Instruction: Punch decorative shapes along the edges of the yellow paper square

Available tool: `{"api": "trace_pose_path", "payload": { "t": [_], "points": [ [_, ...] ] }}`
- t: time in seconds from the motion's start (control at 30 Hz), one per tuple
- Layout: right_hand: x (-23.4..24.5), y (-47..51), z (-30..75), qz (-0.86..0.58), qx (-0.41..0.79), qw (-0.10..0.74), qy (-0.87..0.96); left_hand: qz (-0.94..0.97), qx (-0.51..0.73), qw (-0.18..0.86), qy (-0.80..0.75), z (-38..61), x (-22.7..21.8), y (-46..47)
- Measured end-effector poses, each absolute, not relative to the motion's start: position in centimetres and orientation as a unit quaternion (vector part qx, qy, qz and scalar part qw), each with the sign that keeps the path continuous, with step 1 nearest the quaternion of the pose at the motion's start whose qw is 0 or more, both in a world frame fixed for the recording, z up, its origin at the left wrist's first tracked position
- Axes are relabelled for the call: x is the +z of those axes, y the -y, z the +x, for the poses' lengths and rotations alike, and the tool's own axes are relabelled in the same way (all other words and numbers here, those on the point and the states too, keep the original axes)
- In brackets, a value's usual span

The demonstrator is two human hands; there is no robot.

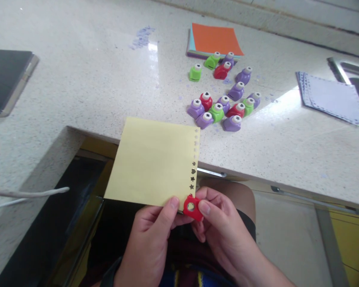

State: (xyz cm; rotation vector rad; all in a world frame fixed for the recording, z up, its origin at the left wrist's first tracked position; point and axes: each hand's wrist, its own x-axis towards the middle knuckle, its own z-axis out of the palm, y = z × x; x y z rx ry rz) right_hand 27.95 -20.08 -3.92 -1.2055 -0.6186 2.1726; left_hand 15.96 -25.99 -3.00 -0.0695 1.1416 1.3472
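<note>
With our left hand point(152, 233) we pinch the yellow sheet point(155, 159) by its near edge; our right hand point(223, 221) grips a red punch point(194, 213) at the sheet's near-right corner. Cut-out shapes point(193, 171) run down the sheet's right edge almost to that corner; we see none along its left, far or uncovered near edge.

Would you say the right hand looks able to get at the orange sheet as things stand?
Probably not directly: the right hand holds a red punch at a corner of the yellow sheet, and small punches stand between it and the orange sheet.
</note>
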Motion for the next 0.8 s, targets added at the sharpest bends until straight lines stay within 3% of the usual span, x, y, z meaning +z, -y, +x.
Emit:
{"api": "trace_pose_path", "payload": {
  "t": [0.33, 0.8],
  "points": [
    [-3.2, 19.9, 28.0, -0.442, 0.814, 0.272, 0.260, 0.039, 0.587, 0.574, -0.569, 15.4, -3.0, 26.5],
    [-2.7, 20.5, 27.9, -0.423, 0.839, 0.283, 0.193, 0.060, 0.570, 0.597, -0.561, 15.3, -3.3, 27.0]
  ]
}}
